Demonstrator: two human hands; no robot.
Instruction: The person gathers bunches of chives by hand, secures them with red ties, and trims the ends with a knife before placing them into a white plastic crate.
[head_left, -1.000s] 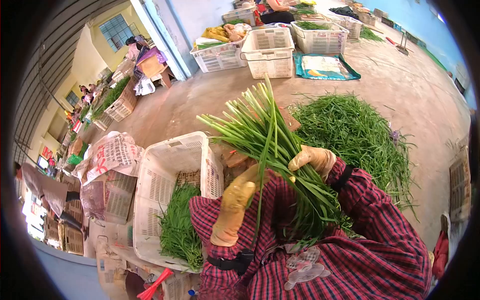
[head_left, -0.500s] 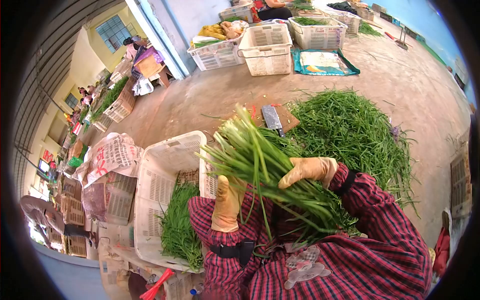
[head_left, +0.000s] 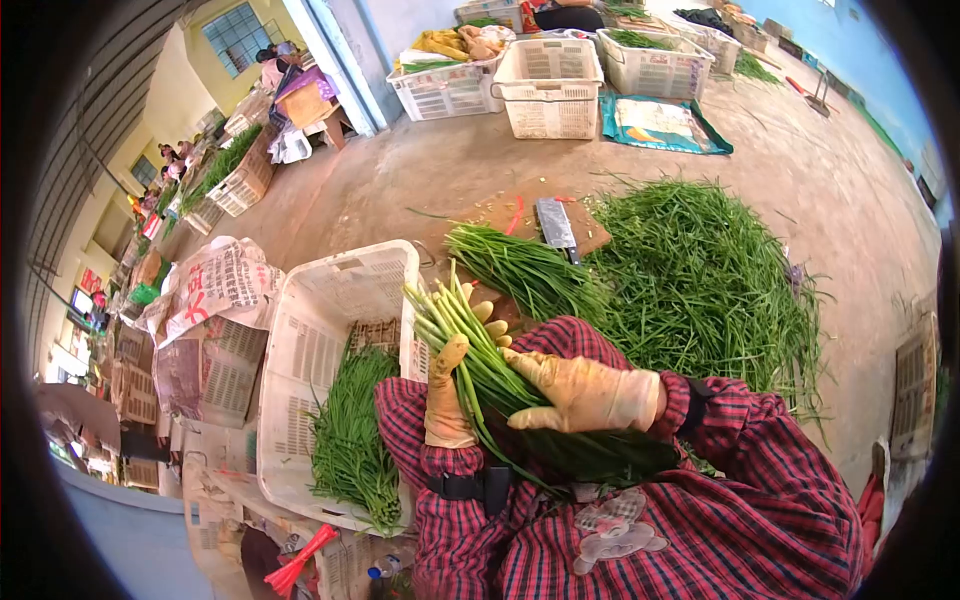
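Note:
A bunch of garlic chives point(head_left: 474, 335) lies across my lap, its pale stem ends pointing up and to the left. My left hand point(head_left: 455, 395), in a stained cream glove, wraps round the stems, thumb in front and fingertips showing behind. Also gloved, my right hand point(head_left: 590, 393) closes over the same bunch lower down. Another bundle of chives point(head_left: 525, 265) rests on the floor just beyond my hands. Behind it a cleaver point(head_left: 556, 225) sits on a wooden board point(head_left: 588, 232).
At the right spreads a large heap of loose chives point(head_left: 700, 275). A white plastic crate point(head_left: 340, 265) at my left holds more chives point(head_left: 355, 440). Red ties point(head_left: 302, 560) hang near the crate's front. Other crates point(head_left: 548, 88) and a teal sack point(head_left: 665, 125) stand farther off.
The held bunch has come lower and closer to my left hand, which now wraps round its stems. My right hand has turned flatter over it. The bundle on the floor now shows.

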